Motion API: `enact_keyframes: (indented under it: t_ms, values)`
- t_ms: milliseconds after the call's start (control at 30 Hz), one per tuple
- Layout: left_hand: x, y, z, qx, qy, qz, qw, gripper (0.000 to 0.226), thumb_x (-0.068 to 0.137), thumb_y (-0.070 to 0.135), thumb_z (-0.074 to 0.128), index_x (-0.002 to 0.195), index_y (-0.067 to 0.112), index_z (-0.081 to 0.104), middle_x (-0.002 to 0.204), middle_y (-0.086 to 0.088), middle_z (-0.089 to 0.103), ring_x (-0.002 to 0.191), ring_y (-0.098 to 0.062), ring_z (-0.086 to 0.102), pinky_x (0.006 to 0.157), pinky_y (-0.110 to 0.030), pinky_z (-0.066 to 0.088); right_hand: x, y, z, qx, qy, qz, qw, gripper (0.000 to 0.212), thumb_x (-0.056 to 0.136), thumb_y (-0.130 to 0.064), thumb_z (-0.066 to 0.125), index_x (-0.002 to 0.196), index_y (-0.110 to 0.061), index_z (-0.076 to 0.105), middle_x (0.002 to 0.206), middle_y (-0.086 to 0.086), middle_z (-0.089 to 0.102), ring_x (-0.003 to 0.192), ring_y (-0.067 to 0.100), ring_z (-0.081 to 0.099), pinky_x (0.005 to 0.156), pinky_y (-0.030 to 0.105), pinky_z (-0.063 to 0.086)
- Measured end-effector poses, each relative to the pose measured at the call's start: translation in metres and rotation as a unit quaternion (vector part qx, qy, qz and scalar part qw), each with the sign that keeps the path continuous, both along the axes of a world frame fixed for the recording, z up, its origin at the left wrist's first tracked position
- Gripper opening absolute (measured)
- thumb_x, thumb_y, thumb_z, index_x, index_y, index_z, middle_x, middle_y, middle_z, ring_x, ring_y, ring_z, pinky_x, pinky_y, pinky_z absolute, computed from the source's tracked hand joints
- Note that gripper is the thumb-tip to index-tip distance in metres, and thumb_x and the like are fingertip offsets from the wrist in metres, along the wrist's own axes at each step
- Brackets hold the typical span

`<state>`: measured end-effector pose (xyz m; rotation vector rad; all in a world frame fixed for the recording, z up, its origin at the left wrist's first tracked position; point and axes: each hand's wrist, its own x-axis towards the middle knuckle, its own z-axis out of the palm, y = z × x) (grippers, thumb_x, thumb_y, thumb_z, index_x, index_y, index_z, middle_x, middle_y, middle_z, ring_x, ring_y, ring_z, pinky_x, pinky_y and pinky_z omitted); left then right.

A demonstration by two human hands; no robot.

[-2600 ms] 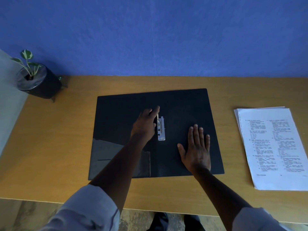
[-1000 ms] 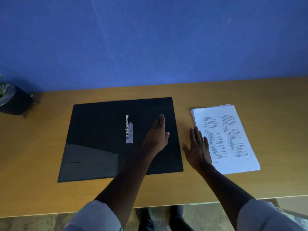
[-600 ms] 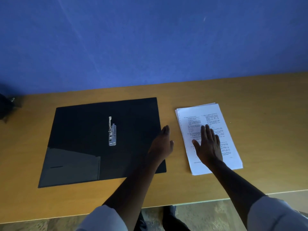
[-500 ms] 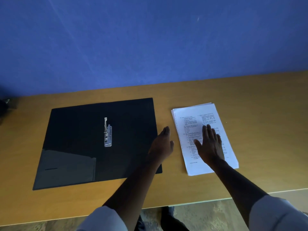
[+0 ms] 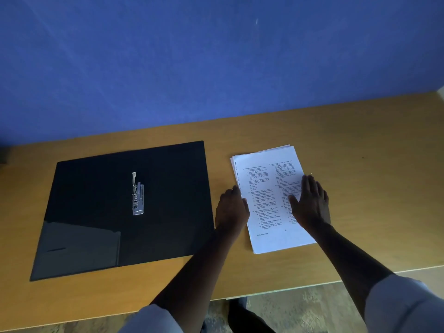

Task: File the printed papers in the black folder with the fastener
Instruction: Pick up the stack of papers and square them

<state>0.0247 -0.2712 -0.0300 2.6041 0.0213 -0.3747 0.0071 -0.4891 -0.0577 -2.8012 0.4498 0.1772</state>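
The black folder (image 5: 125, 207) lay open and flat on the wooden desk (image 5: 360, 145), filling the area from about 9 o'clock toward the centre of the view, with its metal fastener (image 5: 137, 194) standing along the middle fold and a glossy pocket (image 5: 79, 248) at its near left corner, around 8 o'clock. The printed papers (image 5: 269, 195) sat as a slightly fanned stack on the bare desk just right of the folder, at about 3 o'clock from the fastener, apart from the folder's right edge. The left hand (image 5: 230, 210) rested in the gap between folder and stack, its fingertips touching the stack's left edge with the fingers lightly bent; whether it gripped the sheets could not be told. The right hand (image 5: 310, 205) lay flat on the right half of the top sheet, fingers straight and spread, pointing toward 12 o'clock and pressing down on the paper. Pale sleeves (image 5: 403, 306) showed at both forearms near 6 o'clock. A blue wall (image 5: 216, 56) rose behind the desk at 12 o'clock.
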Motion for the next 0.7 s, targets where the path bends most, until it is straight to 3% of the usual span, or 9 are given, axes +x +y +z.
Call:
enact_keyframes:
  t_ms: [100, 200, 367, 467, 533, 633, 700]
  values:
    - [0.002, -0.009, 0.003, 0.007, 0.044, 0.078, 0.996, 0.023, 0.098, 0.026, 0.048, 0.108, 0.008, 0.059, 0.109, -0.009, 0.062, 0.099, -0.026, 0.062, 0.076, -0.034, 0.049, 0.002, 0.0, 0.005, 0.011, -0.005, -0.06, 0.998, 0.06, 0.092, -0.026, 0.063, 0.142, -0.003, 0.039, 0.139, 0.022, 0.051, 0.123, 0.042, 0.05, 0.101, 0.055, 0.047]
    - [0.005, -0.015, 0.005, -0.025, 0.077, 0.156, 0.984, 0.021, 0.096, 0.026, 0.05, 0.099, 0.008, 0.062, 0.103, -0.008, 0.066, 0.088, -0.025, 0.066, 0.066, -0.031, 0.05, 0.006, -0.001, 0.007, 0.021, 0.004, -0.073, 0.997, 0.043, 0.089, -0.018, 0.065, 0.125, 0.001, 0.049, 0.123, 0.024, 0.054, 0.111, 0.043, 0.051, 0.091, 0.053, 0.05]
    - [0.016, -0.024, 0.008, -0.097, 0.141, 0.265, 0.949, 0.022, 0.091, 0.023, 0.053, 0.098, 0.004, 0.062, 0.104, -0.011, 0.07, 0.087, -0.029, 0.068, 0.063, -0.029, 0.052, 0.016, -0.003, 0.009, 0.055, 0.019, -0.09, 0.994, 0.044, 0.087, -0.016, 0.069, 0.124, 0.002, 0.053, 0.124, 0.023, 0.053, 0.114, 0.041, 0.049, 0.095, 0.051, 0.049]
    - [0.019, -0.029, 0.012, -0.15, 0.173, 0.297, 0.927, 0.021, 0.089, 0.021, 0.054, 0.096, 0.006, 0.066, 0.104, -0.01, 0.072, 0.084, -0.027, 0.069, 0.051, -0.023, 0.043, 0.018, -0.003, 0.008, 0.062, 0.019, -0.096, 0.993, 0.048, 0.086, -0.016, 0.073, 0.126, 0.001, 0.051, 0.125, 0.022, 0.053, 0.115, 0.041, 0.05, 0.094, 0.052, 0.05]
    - [0.02, -0.029, 0.013, -0.17, 0.181, 0.31, 0.918, 0.017, 0.088, 0.021, 0.055, 0.09, 0.008, 0.066, 0.103, -0.009, 0.073, 0.079, -0.025, 0.068, 0.044, -0.02, 0.036, 0.018, -0.002, 0.006, 0.059, 0.019, -0.098, 0.993, 0.05, 0.086, -0.017, 0.074, 0.126, 0.001, 0.05, 0.125, 0.022, 0.053, 0.115, 0.041, 0.05, 0.094, 0.053, 0.051]
    - [0.022, -0.026, 0.015, -0.196, 0.187, 0.345, 0.899, 0.015, 0.086, 0.017, 0.055, 0.072, 0.012, 0.056, 0.097, -0.008, 0.073, 0.062, -0.019, 0.06, 0.044, -0.019, 0.036, 0.02, -0.002, 0.005, 0.062, 0.027, -0.103, 0.992, 0.052, 0.086, -0.018, 0.076, 0.127, 0.0, 0.049, 0.127, 0.021, 0.052, 0.117, 0.041, 0.049, 0.096, 0.054, 0.051]
    - [0.021, -0.025, 0.017, -0.215, 0.189, 0.358, 0.889, 0.015, 0.085, 0.015, 0.055, 0.07, 0.014, 0.055, 0.095, -0.008, 0.072, 0.059, -0.016, 0.058, 0.044, -0.019, 0.037, 0.02, -0.002, 0.004, 0.061, 0.03, -0.104, 0.992, 0.054, 0.086, -0.019, 0.077, 0.127, 0.0, 0.048, 0.128, 0.021, 0.051, 0.118, 0.041, 0.049, 0.096, 0.054, 0.05]
